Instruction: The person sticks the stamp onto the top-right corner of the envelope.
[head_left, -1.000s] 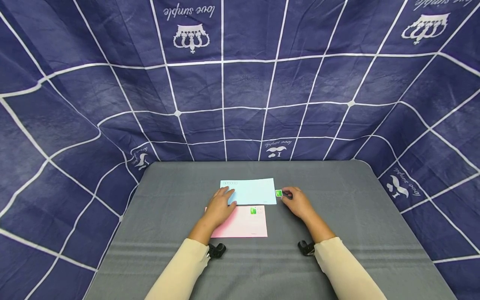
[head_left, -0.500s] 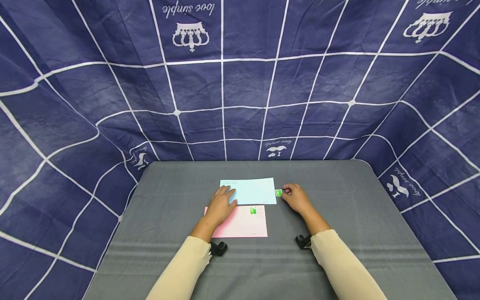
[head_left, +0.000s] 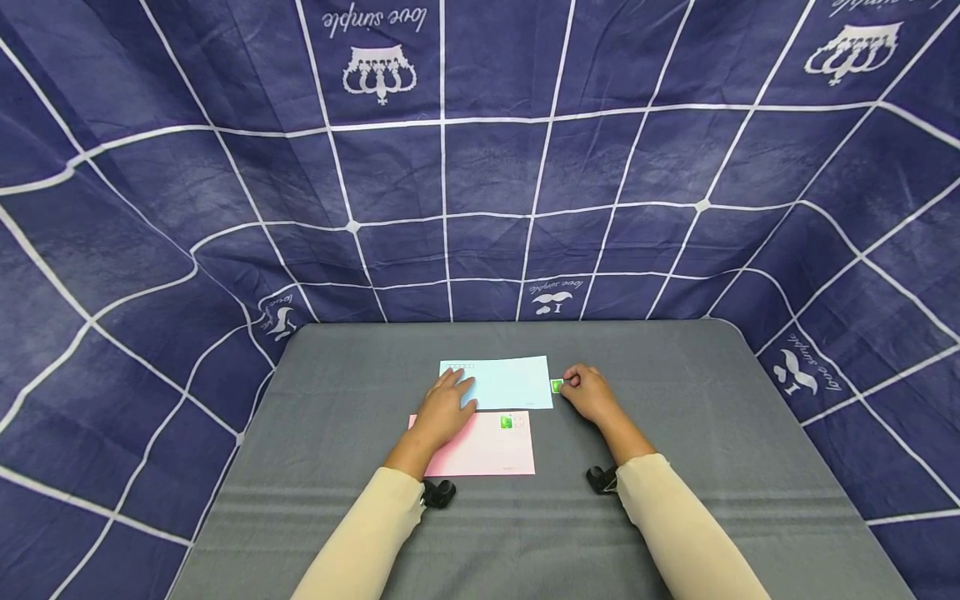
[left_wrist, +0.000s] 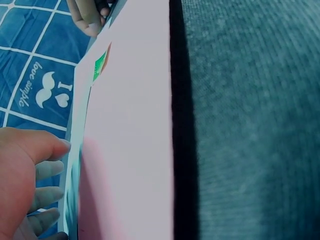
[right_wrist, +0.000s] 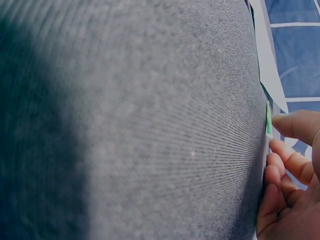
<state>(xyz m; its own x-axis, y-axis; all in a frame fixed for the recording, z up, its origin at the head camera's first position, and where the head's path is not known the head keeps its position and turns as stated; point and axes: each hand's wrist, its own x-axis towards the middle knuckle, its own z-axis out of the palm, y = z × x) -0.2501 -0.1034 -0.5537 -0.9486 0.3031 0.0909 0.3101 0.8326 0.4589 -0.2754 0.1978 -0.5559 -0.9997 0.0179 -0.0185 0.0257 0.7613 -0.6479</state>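
Note:
A light blue envelope (head_left: 513, 383) lies flat on the grey table. My left hand (head_left: 444, 412) rests on its left part with the fingers spread and straight; in the left wrist view the same hand (left_wrist: 22, 175) is at the lower left. Close below lies a pink envelope (head_left: 487, 450), partly under the left forearm, with a green stamp on its upper right corner (left_wrist: 100, 65). Just off the blue envelope's right edge is another small green stamp (head_left: 557, 386). The curled thumb and forefinger of my right hand (head_left: 592, 396) pinch its right edge, partly covering it.
The grey table (head_left: 675, 400) extends around the envelopes. A blue cloth with white grid lines (head_left: 495, 167) hangs behind and at both sides. Black wrist cameras sit by both cuffs, including the right one (head_left: 602, 479).
My right wrist and forearm have shifted slightly left, and the fingers now cover a little more of the loose stamp's edge. The left hand has shifted only slightly. The envelopes stay in place.

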